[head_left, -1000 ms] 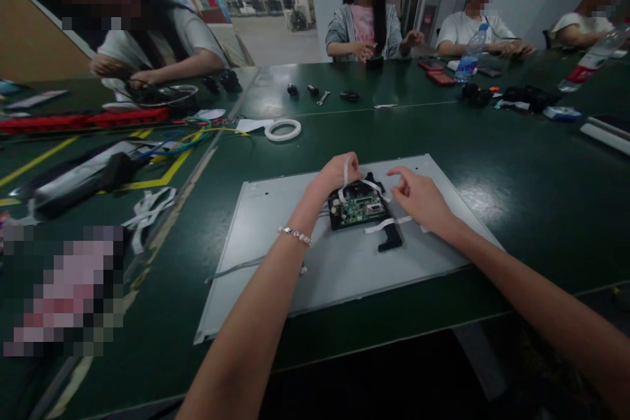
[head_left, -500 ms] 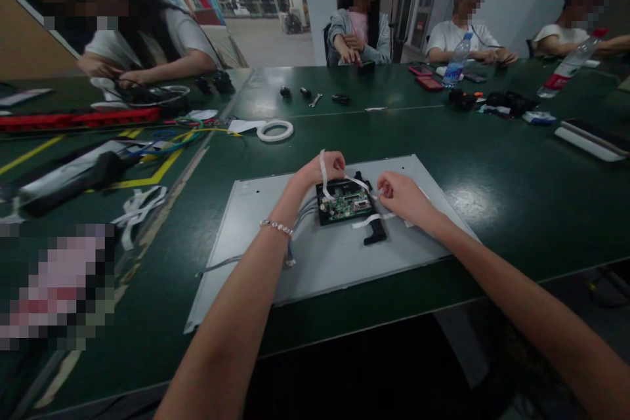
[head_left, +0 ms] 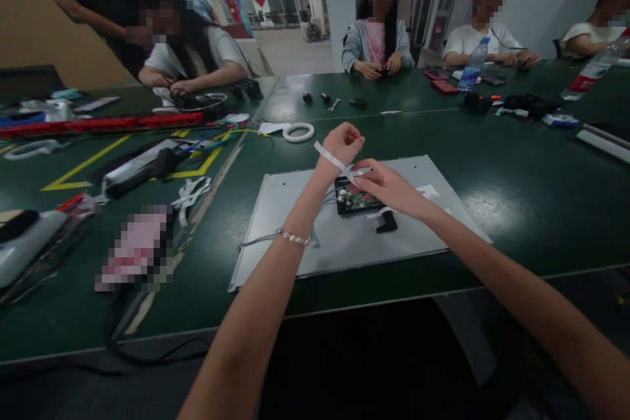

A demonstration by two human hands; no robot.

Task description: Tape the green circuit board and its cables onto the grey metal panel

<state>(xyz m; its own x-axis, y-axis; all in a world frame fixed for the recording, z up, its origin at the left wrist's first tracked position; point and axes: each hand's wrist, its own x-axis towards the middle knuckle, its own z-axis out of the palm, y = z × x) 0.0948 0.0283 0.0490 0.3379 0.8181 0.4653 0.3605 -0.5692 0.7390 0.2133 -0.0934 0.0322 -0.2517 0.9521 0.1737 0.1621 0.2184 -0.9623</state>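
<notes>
My left hand (head_left: pixel 345 142) is raised above the far edge of a white panel (head_left: pixel 280 210), its fingers curled in a loose fist with nothing visible in them. A strip of white tape (head_left: pixel 331 156) lies across the back of its wrist. My right hand (head_left: pixel 386 187) pinches the lower end of this strip between thumb and fingers, close beside the left wrist. Below the hands a green circuit board (head_left: pixel 359 202) in a black frame rests on the panel, partly hidden by my right hand. Another white tape piece touches the black bracket (head_left: pixel 386 223). Grey cables run left from the board.
A roll of white tape (head_left: pixel 298 133) lies beyond the panel. To the left are tangled tape strips (head_left: pixel 191 197), a pixelated phone-like object (head_left: pixel 138 246) and a red power strip (head_left: pixel 123 123). A small wrench (head_left: pixel 335 105) and a bottle (head_left: pixel 474 65) lie farther back. Several people sit around the table.
My left hand has risen and turned, with the tape across its wrist. My right hand has moved left over the board and taken hold of the strip. The view has shifted left.
</notes>
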